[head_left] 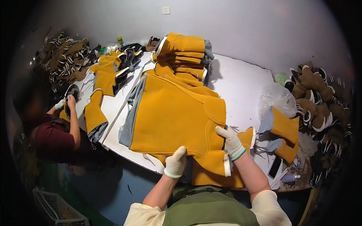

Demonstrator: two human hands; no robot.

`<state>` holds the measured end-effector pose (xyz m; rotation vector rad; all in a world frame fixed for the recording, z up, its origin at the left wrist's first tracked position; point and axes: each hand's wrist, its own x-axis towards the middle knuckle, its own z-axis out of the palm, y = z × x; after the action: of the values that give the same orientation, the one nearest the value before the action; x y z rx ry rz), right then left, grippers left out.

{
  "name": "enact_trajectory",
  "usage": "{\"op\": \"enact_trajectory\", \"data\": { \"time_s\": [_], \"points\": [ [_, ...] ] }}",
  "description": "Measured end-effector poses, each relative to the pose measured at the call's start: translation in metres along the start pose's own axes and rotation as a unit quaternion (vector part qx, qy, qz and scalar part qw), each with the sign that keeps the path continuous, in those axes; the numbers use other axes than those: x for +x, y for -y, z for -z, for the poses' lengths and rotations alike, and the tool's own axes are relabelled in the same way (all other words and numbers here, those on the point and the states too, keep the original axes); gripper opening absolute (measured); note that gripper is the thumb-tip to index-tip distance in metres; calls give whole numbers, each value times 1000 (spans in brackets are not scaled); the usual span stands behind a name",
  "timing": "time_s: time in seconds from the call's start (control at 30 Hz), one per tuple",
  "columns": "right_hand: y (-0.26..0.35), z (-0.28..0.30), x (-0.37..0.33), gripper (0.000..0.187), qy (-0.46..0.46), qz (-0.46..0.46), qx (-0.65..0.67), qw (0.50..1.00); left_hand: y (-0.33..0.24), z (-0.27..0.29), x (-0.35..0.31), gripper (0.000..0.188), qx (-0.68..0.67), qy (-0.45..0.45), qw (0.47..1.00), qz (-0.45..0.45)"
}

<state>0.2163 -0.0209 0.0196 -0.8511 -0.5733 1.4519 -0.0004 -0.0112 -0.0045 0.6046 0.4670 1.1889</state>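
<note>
A large yellow boot upper (pixel 169 113) with grey lining and a white strip at its lower right end is held up in front of me, above the table's near edge. My left hand (pixel 175 162), in a white knit glove, closes on its bottom edge with the thumb on the yellow face. My right hand (pixel 230 143), also gloved, grips the upper's right end near the white strip. Most fingers of both hands are hidden behind the upper. Below it, another yellow piece (pixel 217 177) shows near my apron. Behind it lies a stack of yellow boot uppers (pixel 184 43).
At left, a co-worker (pixel 52 137) handles a dark-lined piece beside more yellow uppers (pixel 105 81). On the white table (pixel 245 79), at right, are two yellow uppers (pixel 283 126), a plastic bag (pixel 277 101), a phone (pixel 275 167) and a thread spool (pixel 290 178). Brown piles (pixel 316 98) stand beyond.
</note>
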Motion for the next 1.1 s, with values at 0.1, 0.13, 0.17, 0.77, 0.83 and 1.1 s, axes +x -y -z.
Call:
{"op": "enact_trajectory", "data": {
  "time_s": [0.1,0.13,0.17,0.77,0.83,1.1],
  "points": [
    [1,13,-14,42,1,37,22,999,-7,16,-4,50,119,71,990,37],
    [7,18,-19,42,0,50,6,999,-9,33,-2,50,151,93,983,54],
    [15,25,-25,41,-3,65,-11,998,0,78,8,52,81,54,992,86],
    [71,52,-64,48,-52,99,-290,950,-55,23,23,46,402,-11,911,-89],
    [70,55,-67,48,-58,87,-294,950,-59,12,19,46,382,-23,921,-78],
    [74,41,-52,47,-43,40,-286,957,-66,14,22,44,219,0,976,17]
  ]
}}
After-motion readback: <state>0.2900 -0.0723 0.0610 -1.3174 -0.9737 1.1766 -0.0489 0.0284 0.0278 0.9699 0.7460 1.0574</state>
